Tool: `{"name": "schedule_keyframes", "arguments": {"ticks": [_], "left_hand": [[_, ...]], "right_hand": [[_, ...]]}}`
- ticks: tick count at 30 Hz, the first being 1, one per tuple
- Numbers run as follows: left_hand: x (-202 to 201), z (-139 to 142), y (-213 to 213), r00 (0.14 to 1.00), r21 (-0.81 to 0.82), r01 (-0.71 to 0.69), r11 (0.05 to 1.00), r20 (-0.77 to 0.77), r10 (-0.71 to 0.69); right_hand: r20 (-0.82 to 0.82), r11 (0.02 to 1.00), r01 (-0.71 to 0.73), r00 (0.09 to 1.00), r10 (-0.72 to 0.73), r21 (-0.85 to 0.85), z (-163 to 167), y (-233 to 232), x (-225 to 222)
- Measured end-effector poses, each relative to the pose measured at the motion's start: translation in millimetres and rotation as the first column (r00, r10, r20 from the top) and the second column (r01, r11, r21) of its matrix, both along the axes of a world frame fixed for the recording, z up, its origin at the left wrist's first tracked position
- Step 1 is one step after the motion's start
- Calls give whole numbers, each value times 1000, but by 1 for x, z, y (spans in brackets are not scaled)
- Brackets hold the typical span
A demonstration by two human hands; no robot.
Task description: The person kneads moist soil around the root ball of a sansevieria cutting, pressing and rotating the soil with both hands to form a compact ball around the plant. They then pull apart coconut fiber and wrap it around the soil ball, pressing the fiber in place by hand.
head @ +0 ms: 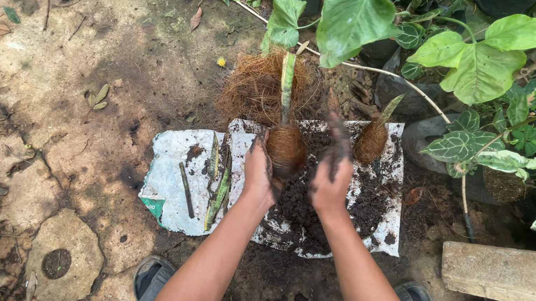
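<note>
My left hand (259,174) cups the left side of a brown fibre-wrapped root ball (286,149) with a pale green stem (286,86) rising from it. My right hand (333,174) hovers just right of the ball, soil-covered fingers raised and blurred, holding nothing that I can make out. Both hands are over a white plastic sheet (173,172) spread on the ground, with dark soil (366,201) heaped on its right half. A second small wrapped plant (371,139) stands at the sheet's far edge.
A pile of loose coconut fibre (256,85) lies behind the sheet. Cut stems (218,189) lie on its left part. Potted leafy plants (479,62) crowd the upper right. Two stone blocks (505,275) sit at right. My shoes (153,278) are below.
</note>
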State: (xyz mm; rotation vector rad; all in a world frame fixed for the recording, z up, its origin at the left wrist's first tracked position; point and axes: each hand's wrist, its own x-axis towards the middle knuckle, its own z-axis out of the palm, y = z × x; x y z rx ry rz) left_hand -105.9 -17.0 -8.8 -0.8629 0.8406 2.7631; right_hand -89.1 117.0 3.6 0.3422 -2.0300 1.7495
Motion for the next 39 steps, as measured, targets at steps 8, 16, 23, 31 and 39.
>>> {"name": "schedule_keyframes", "arguments": {"ticks": [8, 16, 23, 31, 39], "left_hand": [[15, 4, 18, 999, 83, 22, 996, -51, -17], [16, 17, 20, 997, 103, 46, 994, -67, -39], [21, -5, 27, 987, 12, 59, 998, -153, -56], [12, -27, 19, 995, -104, -94, 990, 27, 97], [20, -16, 29, 995, -78, 38, 996, -91, -45]], "right_hand": [[143, 997, -2, 990, 13, -76, -15, -22, 16], [158, 858, -34, 979, 133, -513, -19, -28, 12], [426, 898, 154, 904, 41, -413, -31, -27, 7], [219, 954, 93, 975, -30, -284, -46, -7, -5], [589, 575, 320, 718, 371, -753, -33, -11, -10]]}}
